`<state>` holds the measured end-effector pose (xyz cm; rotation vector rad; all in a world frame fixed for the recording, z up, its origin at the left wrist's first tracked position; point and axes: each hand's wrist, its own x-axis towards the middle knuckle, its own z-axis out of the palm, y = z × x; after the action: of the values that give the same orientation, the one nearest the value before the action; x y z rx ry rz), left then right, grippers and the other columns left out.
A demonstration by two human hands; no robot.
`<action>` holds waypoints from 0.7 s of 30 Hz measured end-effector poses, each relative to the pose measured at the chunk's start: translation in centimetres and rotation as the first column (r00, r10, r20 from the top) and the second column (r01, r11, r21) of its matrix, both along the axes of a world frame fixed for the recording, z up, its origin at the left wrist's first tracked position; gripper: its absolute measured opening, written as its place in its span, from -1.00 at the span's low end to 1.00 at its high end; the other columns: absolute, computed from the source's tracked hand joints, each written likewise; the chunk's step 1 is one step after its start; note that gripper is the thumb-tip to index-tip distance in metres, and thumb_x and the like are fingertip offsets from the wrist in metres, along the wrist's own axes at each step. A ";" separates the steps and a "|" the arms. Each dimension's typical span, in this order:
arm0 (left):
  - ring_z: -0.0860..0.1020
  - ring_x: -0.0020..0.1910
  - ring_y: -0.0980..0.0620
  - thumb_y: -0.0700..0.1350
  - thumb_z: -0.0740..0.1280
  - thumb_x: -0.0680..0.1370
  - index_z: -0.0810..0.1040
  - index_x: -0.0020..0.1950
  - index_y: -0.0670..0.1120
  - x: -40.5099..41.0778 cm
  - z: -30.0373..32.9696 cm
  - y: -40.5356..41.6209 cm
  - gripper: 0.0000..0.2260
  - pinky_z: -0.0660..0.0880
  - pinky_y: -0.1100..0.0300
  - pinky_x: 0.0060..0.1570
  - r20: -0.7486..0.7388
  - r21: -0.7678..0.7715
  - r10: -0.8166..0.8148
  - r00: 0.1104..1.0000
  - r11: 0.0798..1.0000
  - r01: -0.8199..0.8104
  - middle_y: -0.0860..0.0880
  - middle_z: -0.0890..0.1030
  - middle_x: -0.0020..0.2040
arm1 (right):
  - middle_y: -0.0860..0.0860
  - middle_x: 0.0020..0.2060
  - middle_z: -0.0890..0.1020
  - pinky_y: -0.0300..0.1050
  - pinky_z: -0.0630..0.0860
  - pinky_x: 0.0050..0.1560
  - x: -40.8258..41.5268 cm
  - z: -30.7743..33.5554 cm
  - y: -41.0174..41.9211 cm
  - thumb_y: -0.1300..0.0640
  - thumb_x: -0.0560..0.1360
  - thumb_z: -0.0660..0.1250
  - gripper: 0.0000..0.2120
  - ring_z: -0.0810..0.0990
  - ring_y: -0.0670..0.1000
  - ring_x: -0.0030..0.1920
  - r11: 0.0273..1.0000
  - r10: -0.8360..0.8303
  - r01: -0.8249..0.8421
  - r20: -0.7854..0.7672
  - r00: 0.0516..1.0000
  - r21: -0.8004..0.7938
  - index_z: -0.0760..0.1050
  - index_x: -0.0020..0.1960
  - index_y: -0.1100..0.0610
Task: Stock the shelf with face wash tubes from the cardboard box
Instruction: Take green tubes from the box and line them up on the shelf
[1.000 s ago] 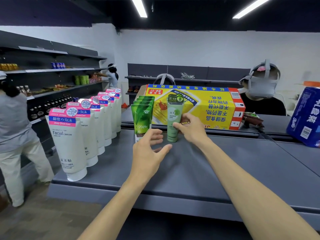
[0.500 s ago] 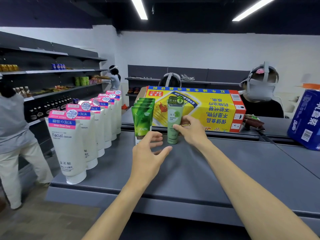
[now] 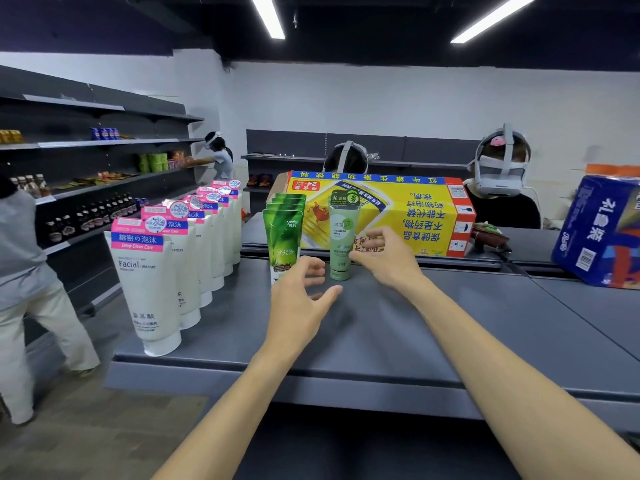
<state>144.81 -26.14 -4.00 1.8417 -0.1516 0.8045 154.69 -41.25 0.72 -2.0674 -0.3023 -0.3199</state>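
A shop, or a mock-up of one, is showing here: grey metal shelving (image 3: 104, 143) is running along the wall left of the left hand (image 3: 301, 299), carrying bottles (image 3: 100, 216) and snack packs (image 3: 154, 162). Face wash tubes (image 3: 149, 282) are standing in retail rows on the shelf (image 3: 450, 334) beneath the hands, under strip lights (image 3: 268, 15).

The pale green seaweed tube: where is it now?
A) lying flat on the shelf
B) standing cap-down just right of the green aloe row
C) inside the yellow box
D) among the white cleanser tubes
B: the seaweed tube stands cap-down on the shelf, right of the aloe tubes, right hand at its side.
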 end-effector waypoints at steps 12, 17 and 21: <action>0.59 0.04 0.17 -0.07 0.52 0.45 0.53 0.20 0.03 -6.6 -0.5 2.2 -0.64 0.63 0.13 0.01 -0.029 0.190 -0.114 0.993 0.975 0.117 0.09 0.61 -0.01 | -0.04 0.00 0.64 -0.18 0.55 -0.19 -10.2 0.8 -0.5 0.07 0.44 0.48 -0.66 0.62 0.01 -0.06 0.999 -0.032 0.032 0.014 0.999 -0.005 0.47 0.17 0.04; 0.59 0.01 0.17 -0.06 0.52 0.45 0.53 0.22 -0.01 -10.3 -0.5 4.3 -0.62 0.63 0.16 -0.01 -0.007 0.216 -0.118 0.993 0.969 0.117 0.08 0.61 -0.02 | -0.08 -0.05 0.66 -0.18 0.55 -0.07 -15.2 -0.3 0.9 0.07 0.46 0.45 -0.68 0.64 -0.08 -0.15 0.997 -0.058 0.060 0.046 0.997 -0.055 0.49 0.18 0.01; 0.60 -0.01 0.14 -0.08 0.52 0.45 0.53 0.21 -0.04 -14.1 -2.2 5.2 -0.63 0.60 0.29 -0.04 -0.027 0.201 -0.153 0.988 0.967 0.156 0.05 0.61 -0.02 | -0.08 -0.06 0.67 -0.15 0.59 0.01 -20.3 -2.2 2.0 0.09 0.46 0.44 -0.71 0.68 -0.07 -0.16 0.997 -0.059 0.062 0.065 0.996 -0.045 0.51 0.16 0.00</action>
<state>130.71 -20.92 -6.20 1.9968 -0.3774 0.6897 134.43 -39.28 -1.50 -2.1183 -0.2887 -0.4196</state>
